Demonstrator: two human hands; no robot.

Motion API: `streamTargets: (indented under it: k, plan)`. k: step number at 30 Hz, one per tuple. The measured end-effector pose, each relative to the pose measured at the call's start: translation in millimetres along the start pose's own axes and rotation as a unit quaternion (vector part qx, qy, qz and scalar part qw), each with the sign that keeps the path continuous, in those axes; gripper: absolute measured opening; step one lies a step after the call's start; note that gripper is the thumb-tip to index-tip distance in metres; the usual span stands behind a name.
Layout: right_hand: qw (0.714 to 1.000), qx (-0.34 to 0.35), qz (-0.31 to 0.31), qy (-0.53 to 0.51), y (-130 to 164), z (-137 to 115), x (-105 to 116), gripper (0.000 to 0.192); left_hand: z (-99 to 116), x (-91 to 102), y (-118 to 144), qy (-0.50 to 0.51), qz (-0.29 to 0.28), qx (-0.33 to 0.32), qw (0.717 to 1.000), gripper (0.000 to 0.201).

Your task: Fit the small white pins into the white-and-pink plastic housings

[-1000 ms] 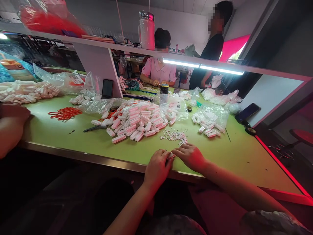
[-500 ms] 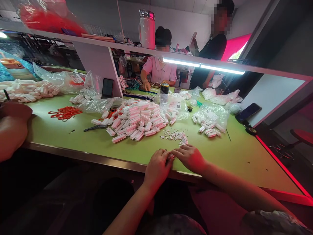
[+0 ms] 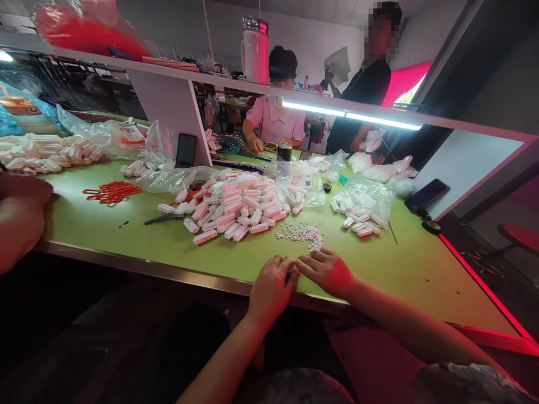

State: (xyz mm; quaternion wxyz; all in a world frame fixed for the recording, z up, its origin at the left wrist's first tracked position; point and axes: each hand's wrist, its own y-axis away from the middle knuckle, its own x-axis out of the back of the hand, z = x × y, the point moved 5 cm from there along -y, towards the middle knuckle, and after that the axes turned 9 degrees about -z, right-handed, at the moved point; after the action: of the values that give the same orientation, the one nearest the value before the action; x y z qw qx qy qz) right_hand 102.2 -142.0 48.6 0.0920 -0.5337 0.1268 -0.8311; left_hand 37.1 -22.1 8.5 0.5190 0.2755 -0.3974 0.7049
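Observation:
My left hand point(image 3: 272, 286) and my right hand point(image 3: 326, 271) meet at the near edge of the green table point(image 3: 135, 241). Together they pinch a small white-and-pink plastic piece point(image 3: 292, 270), mostly hidden by the fingers. Just beyond my fingertips lies a scatter of tiny white bits point(image 3: 301, 233). Further back sits a big heap of white-and-pink capsule-shaped parts point(image 3: 236, 205).
Clear bags of parts point(image 3: 362, 196) lie to the right, black pliers point(image 3: 162, 219) and orange clips point(image 3: 112, 192) to the left. A phone point(image 3: 185, 151) leans on the shelf post. Another person's arm point(image 3: 19, 216) rests at the far left. Two people work behind the shelf.
My hands have barely moved and keep pinching the small piece. The standing person at the back has raised a white bag. The arm at the left has shifted slightly.

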Motion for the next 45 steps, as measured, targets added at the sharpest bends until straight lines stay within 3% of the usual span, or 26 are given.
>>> streamTargets:
  k: [7,11,13,16,20,24,28,34,41,45]
  plan:
    - [0.999,0.027,0.001,0.036,2,-12,-2,0.021,-2,-1.6,1,-0.006,0.006,0.001,1.0,0.01]
    - [0.995,-0.036,0.003,-0.091,7,-4,-7,0.025,-3,-0.7,2,-0.002,0.01,-0.003,1.0,0.009]
    - [0.967,-0.133,0.006,-0.216,10,13,-13,0.024,-2,-0.1,2,-0.004,0.011,-0.005,1.0,0.012]
    - [0.897,-0.266,0.023,-0.351,18,43,-24,0.02,-2,0.8,3,-0.009,0.013,-0.011,1.0,0.023]
    - [0.863,-0.334,0.077,-0.372,31,85,-29,0.02,0,1.2,3,-0.015,-0.008,-0.05,0.999,0.033]
    - [0.856,-0.376,0.093,-0.343,48,116,-39,0.018,6,3.3,1,-0.095,-0.018,-0.078,0.992,0.034]
    - [0.867,-0.388,0.033,-0.312,56,126,-53,0.014,11,3.8,-1,-0.16,-0.028,-0.085,0.983,0.036]
    - [0.882,-0.377,-0.064,-0.274,51,120,-71,0.009,3,3.7,3,-0.056,-0.006,-0.075,0.996,0.032]
    - [0.877,-0.395,-0.045,-0.27,49,120,-76,0.011,-4,-0.9,5,-0.049,0.026,-0.053,0.997,0.035]
    - [0.888,-0.349,0.004,-0.298,38,105,-55,0.013,-4,0.1,5,-0.04,0.031,-0.035,0.998,0.03]
